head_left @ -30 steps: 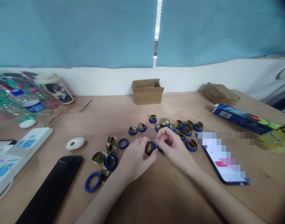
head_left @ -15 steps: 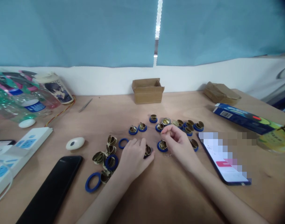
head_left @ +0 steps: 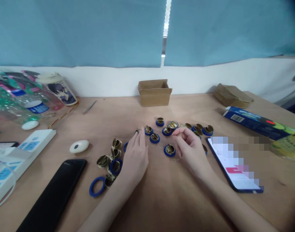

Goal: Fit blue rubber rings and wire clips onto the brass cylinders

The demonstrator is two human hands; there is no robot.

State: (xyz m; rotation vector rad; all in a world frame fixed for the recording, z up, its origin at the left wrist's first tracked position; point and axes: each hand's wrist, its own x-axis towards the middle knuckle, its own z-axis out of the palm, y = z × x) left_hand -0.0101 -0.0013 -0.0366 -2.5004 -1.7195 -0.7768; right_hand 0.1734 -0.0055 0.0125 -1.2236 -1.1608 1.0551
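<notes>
My left hand (head_left: pixel 135 156) lies low over the table with its fingers stretched forward. Its fingertips reach a round brass-coloured metal piece (head_left: pixel 137 131), mostly hidden behind them. Just right of the fingers, another brass piece (head_left: pixel 154 137) sits on a blue ring. Under the left hand's edge a loose blue ring (head_left: pixel 125 147) partly shows. My right hand (head_left: pixel 189 149) is closed in a pinch, and what the fingertips hold, if anything, is too small to make out. Beside it stands a brass piece on a blue ring (head_left: pixel 170 150). Several similar pieces (head_left: pixel 207 129) lie behind it.
Loose brass pieces (head_left: pixel 103 161) and a blue ring (head_left: pixel 97 187) lie at left, near a black phone (head_left: pixel 53 193), a white oval case (head_left: pixel 79 146) and a power strip (head_left: pixel 21 161). A lit phone (head_left: pixel 234 174) is at right. A cardboard box (head_left: pixel 154 96) stands behind.
The brass piece that was under my left thumb now sits farther back, clear of the hand. My left hand's fingers have straightened and moved forward. My right hand stays pinched, slightly to the right.
</notes>
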